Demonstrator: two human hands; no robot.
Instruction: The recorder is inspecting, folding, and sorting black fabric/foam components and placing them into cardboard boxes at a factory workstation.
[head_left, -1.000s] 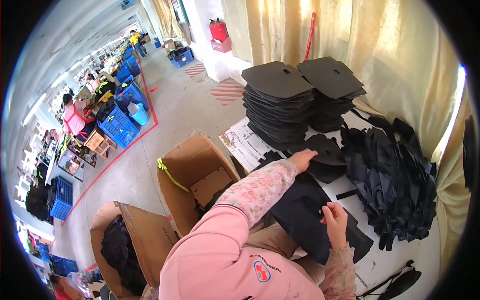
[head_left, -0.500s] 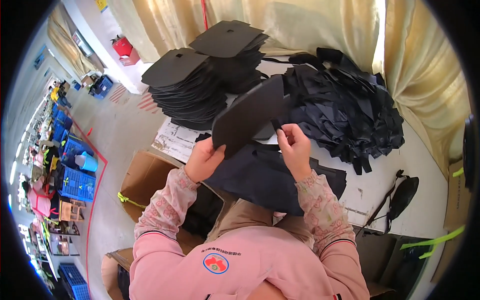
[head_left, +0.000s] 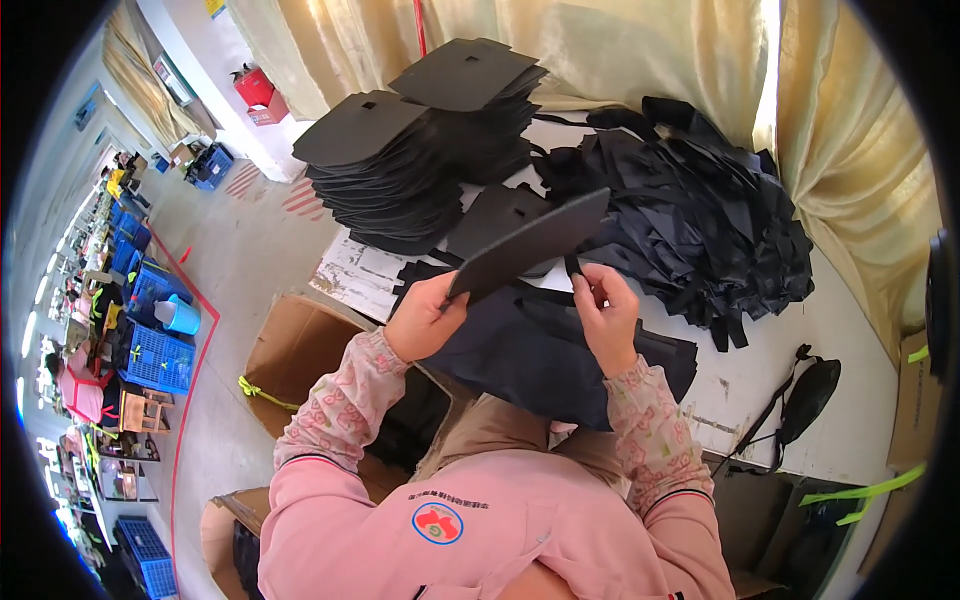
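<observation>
My left hand [head_left: 428, 318] pinches the near left edge of a black foam panel [head_left: 530, 245], which is tilted above the table. Closed at the panel's right side, my right hand [head_left: 606, 308] grips a narrow black strap [head_left: 573, 266] between thumb and fingers. Whether the strap is joined to the panel I cannot tell. Below both hands, black fabric [head_left: 520, 350] drapes over the table's front edge and my lap. Just behind the held panel lies another black panel [head_left: 492, 215] with a small slot.
Two tall stacks of slotted black panels [head_left: 365, 130] stand at the back left. A large heap of black fabric pieces [head_left: 690, 220] covers the back right of the white table [head_left: 745, 385]. A black pouch with cords [head_left: 808, 400] lies at right. An open cardboard box [head_left: 300, 345] stands left.
The held panel has tipped flatter and its far end has dropped, uncovering the panel behind it. My right hand has moved slightly right and down with the strap.
</observation>
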